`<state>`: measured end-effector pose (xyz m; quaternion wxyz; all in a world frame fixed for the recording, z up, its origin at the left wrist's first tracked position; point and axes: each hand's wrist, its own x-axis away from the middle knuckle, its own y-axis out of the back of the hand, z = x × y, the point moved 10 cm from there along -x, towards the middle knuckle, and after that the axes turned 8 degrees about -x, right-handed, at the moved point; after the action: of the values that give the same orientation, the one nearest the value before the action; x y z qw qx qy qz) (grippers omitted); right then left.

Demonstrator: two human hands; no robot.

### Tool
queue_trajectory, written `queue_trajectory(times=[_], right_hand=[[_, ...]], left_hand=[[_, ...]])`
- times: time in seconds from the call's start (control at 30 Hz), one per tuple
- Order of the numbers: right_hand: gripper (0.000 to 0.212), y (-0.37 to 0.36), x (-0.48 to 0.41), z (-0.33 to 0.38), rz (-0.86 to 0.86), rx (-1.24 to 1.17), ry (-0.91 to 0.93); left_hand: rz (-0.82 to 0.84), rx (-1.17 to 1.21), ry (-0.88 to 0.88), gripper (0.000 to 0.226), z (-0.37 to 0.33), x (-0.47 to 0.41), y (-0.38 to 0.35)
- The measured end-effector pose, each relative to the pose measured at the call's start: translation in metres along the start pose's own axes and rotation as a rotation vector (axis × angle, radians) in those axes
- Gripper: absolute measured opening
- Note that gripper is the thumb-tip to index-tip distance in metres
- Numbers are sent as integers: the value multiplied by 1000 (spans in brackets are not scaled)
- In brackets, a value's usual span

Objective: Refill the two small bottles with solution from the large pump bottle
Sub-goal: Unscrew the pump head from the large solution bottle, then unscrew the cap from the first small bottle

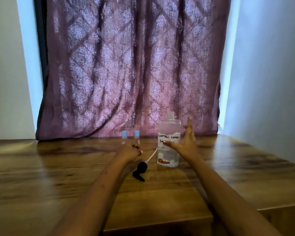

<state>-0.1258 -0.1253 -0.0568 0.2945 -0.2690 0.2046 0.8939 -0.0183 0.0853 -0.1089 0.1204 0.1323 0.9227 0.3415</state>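
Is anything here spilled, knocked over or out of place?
Only the black pump: it lies on its side on the table, left of the large bottle, whose neck stands open. No spill shows. The left small bottle and right small bottle stand upright, capped.

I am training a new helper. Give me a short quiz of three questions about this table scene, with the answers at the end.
1. True or false: the pump lies on the table, not screwed onto the large bottle.
2. What colour are the caps of the two small bottles? A) red B) blue C) black
3. Fill in: the ___ hand is spread open beside the large bottle.

Key: 1 true. 2 B. 3 right; the right hand has straight fingers and grips nothing.
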Motion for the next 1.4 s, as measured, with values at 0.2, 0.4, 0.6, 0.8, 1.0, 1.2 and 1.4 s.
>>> queue_trajectory(times=[0.2, 0.4, 0.6, 0.8, 1.0, 1.2, 1.4], right_hand=[[63, -12, -4, -51, 121, -248, -190], [66, 34, -10, -61, -161, -208, -146], [70, 64, -13, -86, -252, -221, -197], [105, 79, 1, -51, -491, 78, -170], [32, -38, 17, 30, 104, 102, 222], [29, -146, 64, 18, 788, 309, 163], [32, -128, 42, -19, 718, 419, 77]], left_hand=[[-48, 61, -128, 19, -42, 1, -13], [-37, 130, -164, 13, -67, -8, -39], [-81, 176, -135, 26, -70, -21, -46], [-198, 211, -59, 34, -31, -36, -6], [-346, 238, 33, 31, 14, -37, 23], [-342, 36, -7, 16, 20, -43, 28], [-354, -40, 19, 11, 25, -43, 25]])
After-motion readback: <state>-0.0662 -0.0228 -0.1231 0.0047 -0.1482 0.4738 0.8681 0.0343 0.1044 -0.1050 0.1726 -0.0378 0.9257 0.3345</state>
